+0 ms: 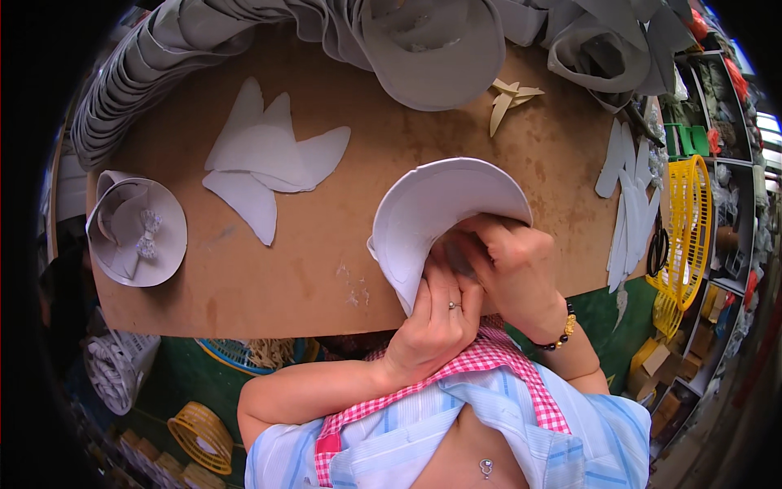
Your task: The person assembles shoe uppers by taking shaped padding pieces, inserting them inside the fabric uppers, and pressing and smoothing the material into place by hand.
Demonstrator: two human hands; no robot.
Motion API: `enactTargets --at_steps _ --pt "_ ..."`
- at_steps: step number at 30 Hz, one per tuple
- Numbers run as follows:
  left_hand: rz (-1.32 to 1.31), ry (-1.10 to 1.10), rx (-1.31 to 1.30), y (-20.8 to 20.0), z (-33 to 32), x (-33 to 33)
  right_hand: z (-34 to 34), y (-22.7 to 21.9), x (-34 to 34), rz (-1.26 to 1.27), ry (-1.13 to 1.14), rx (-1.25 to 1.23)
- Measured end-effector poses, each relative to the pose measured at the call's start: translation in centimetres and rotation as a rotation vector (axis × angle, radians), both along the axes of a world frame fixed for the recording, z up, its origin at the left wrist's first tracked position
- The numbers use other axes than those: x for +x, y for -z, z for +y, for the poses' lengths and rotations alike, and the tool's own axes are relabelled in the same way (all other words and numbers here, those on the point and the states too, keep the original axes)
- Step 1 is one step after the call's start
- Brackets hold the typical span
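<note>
Near the front edge of the table I hold a white hat (452,183), its wide curved brim facing away from me. My left hand (436,314), with a ring on it, has its fingers closed at the hat's near edge. My right hand (517,257), a beaded bracelet at its wrist, is bent over the hat's inner edge with its fingers curled inward. The fingertips of both hands meet at the inner edge of the hat, where they are partly hidden and blurred. Whether they pinch something small there, I cannot make out.
Left on the table lies a white hat with a bow (147,232). White cut pieces (269,147), small beige strips (509,99) and long white strips (627,204) lie around. Stacked grey-white hats (195,41) line the far edge. Black scissors (658,251) and a yellow basket (683,228) are at right.
</note>
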State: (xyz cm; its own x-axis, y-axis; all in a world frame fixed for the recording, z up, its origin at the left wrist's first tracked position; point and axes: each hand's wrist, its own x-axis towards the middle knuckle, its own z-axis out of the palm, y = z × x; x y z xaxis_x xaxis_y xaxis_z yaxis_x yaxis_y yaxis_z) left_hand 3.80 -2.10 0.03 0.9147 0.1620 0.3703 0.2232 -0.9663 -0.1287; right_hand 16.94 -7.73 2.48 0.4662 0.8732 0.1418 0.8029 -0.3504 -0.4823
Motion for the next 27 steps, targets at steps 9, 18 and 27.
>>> enactTargets --at_steps 9,18,27 --pt "0.081 -0.012 0.173 -0.2 -0.7 0.9 -0.8 0.7 0.4 0.040 0.081 0.108" --pt "0.154 -0.081 0.179 -0.7 -1.0 2.1 -0.2 0.6 0.6 -0.044 0.068 0.002" --pt "0.154 -0.082 0.138 0.3 -0.9 2.1 -1.9 0.5 1.4 -0.191 -0.185 0.151"
